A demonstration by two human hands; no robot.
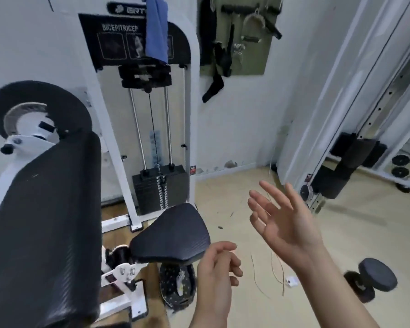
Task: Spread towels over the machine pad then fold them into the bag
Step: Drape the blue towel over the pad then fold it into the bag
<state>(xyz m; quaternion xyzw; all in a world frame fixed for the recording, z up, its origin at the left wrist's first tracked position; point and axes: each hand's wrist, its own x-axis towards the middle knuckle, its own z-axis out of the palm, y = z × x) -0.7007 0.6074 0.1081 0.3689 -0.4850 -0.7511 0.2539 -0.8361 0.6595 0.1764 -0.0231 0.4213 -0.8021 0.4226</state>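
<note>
A blue towel (157,29) hangs from the top of the white weight machine, over its label plate. The long black arm pad (45,221) slopes down at the left, and the black seat pad (173,235) stands in the middle. A dark dotted bag (175,287) sits on the floor under the seat, partly hidden by it. My left hand (219,263) hovers beside the seat's right edge with fingers loosely curled, holding nothing. My right hand (282,216) is raised over the floor with fingers spread and empty.
The weight stack (160,188) stands behind the seat. A dumbbell (371,279) lies on the floor at the right. Straps and handles hang on a wall board (237,36). Another white machine frame (355,102) rises at the right. Thin wires (277,273) lie on the floor.
</note>
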